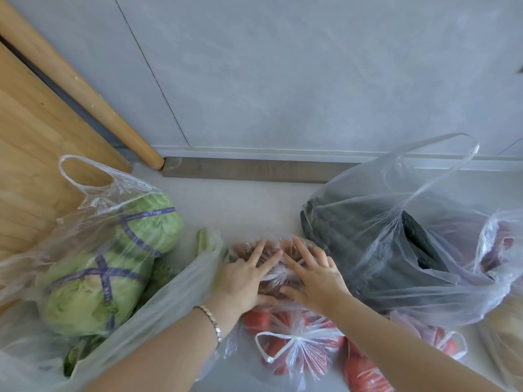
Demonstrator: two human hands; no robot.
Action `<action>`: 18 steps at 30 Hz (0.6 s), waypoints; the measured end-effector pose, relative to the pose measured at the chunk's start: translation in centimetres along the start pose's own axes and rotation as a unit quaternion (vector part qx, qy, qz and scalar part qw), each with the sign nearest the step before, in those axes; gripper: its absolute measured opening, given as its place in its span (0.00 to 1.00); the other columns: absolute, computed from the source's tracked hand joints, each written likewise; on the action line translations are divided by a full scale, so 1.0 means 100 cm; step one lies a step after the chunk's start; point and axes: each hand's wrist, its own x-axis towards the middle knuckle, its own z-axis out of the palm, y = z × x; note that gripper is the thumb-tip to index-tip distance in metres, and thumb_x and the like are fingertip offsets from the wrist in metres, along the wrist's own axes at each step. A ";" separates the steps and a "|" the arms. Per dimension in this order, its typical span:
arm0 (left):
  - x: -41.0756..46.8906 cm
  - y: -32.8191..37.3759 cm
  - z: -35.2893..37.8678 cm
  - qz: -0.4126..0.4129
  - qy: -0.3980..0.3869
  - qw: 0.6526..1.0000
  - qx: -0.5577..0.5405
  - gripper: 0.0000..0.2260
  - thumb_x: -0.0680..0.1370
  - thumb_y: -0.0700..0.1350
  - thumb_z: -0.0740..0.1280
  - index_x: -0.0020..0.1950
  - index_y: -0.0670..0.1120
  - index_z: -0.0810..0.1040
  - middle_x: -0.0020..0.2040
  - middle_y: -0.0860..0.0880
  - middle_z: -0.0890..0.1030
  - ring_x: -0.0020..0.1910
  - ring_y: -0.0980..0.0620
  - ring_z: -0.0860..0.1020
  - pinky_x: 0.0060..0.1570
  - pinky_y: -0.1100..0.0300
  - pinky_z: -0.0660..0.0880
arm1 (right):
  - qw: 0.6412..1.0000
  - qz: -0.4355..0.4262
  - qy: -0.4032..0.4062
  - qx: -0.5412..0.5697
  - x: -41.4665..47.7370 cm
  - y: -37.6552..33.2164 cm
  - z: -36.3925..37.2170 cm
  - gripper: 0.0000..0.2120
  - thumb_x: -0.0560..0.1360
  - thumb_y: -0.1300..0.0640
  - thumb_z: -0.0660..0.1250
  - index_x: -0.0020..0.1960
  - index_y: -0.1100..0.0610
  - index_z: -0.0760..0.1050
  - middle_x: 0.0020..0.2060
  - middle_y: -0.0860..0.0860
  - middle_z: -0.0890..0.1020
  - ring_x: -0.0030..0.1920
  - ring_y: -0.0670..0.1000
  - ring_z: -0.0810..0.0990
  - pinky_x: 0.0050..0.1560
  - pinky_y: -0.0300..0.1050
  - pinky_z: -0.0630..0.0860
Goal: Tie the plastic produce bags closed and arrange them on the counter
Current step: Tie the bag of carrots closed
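This is looking like a home kitchen. A pale desk is running up against grey wall panels. A wooden cutting board and a rolling pin are leaning at the left. Clear plastic bags are crowding the surface, some carrying cabbages and red vegetables.

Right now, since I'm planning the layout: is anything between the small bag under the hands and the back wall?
Nothing visible. The left hand and right hand lie flat on that small clear plastic bag of reddish-brown produce; beyond it the pale counter runs bare to the grey wall.
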 end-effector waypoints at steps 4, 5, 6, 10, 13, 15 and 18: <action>0.008 -0.002 0.016 -0.024 0.001 1.000 -0.010 0.39 0.77 0.55 0.64 0.73 0.62 0.35 0.77 0.47 0.35 0.46 0.47 0.78 0.38 0.56 0.70 | 0.999 0.006 -0.021 -0.026 0.011 0.001 0.017 0.34 0.73 0.32 0.37 0.62 0.41 0.75 0.63 0.50 0.79 0.50 0.55 0.83 0.40 0.46 0.81; 0.009 -0.003 0.017 -0.028 -0.003 1.000 -0.012 0.39 0.77 0.56 0.63 0.73 0.62 0.36 0.77 0.48 0.35 0.46 0.46 0.78 0.40 0.55 0.72 | 1.000 0.003 -0.014 -0.027 0.012 0.001 0.018 0.33 0.74 0.33 0.37 0.62 0.41 0.75 0.62 0.50 0.79 0.49 0.56 0.83 0.40 0.46 0.81; 0.009 -0.004 0.016 -0.030 -0.008 0.999 -0.011 0.38 0.76 0.57 0.63 0.73 0.62 0.36 0.77 0.48 0.35 0.47 0.46 0.78 0.42 0.55 0.73 | 1.000 0.002 -0.002 -0.029 0.012 0.001 0.020 0.33 0.74 0.33 0.36 0.62 0.41 0.75 0.62 0.50 0.79 0.48 0.56 0.84 0.40 0.47 0.81; 0.001 -0.005 -0.009 -0.015 0.013 0.999 -0.040 0.37 0.73 0.66 0.60 0.76 0.58 0.45 0.78 0.49 0.46 0.54 0.46 0.78 0.47 0.55 0.74 | 0.998 -0.032 0.036 0.028 0.005 0.001 0.000 0.29 0.74 0.32 0.44 0.73 0.40 0.57 0.74 0.51 0.61 0.67 0.59 0.67 0.66 0.56 0.68; -0.009 -0.016 -0.039 0.043 0.237 0.968 -0.071 0.24 0.70 0.67 0.58 0.55 0.54 0.78 0.55 0.53 0.79 0.38 0.52 0.82 0.30 0.64 0.72 | 0.984 -0.018 0.095 0.148 -0.004 0.008 -0.025 0.33 0.72 0.37 0.56 0.73 0.50 0.59 0.68 0.52 0.67 0.67 0.54 0.63 0.71 0.48 0.61; -0.012 -0.023 -0.055 0.058 0.326 0.941 -0.074 0.20 0.69 0.65 0.59 0.30 0.50 0.76 0.31 0.53 0.75 0.25 0.53 0.76 0.22 0.67 0.64 | 0.959 0.010 0.188 0.210 -0.009 0.011 -0.049 0.24 0.74 0.43 0.61 0.63 0.57 0.73 0.55 0.51 0.78 0.59 0.52 0.73 0.60 0.41 0.70; -0.021 -0.016 -0.082 0.024 0.393 0.914 -0.100 0.23 0.68 0.62 0.62 0.23 0.49 0.58 0.22 0.53 0.59 0.21 0.53 0.62 0.24 0.67 0.51 | 0.937 0.049 0.210 0.274 -0.010 0.005 -0.079 0.17 0.74 0.47 0.64 0.33 0.58 0.74 0.29 0.48 0.75 0.33 0.49 0.74 0.34 0.40 0.66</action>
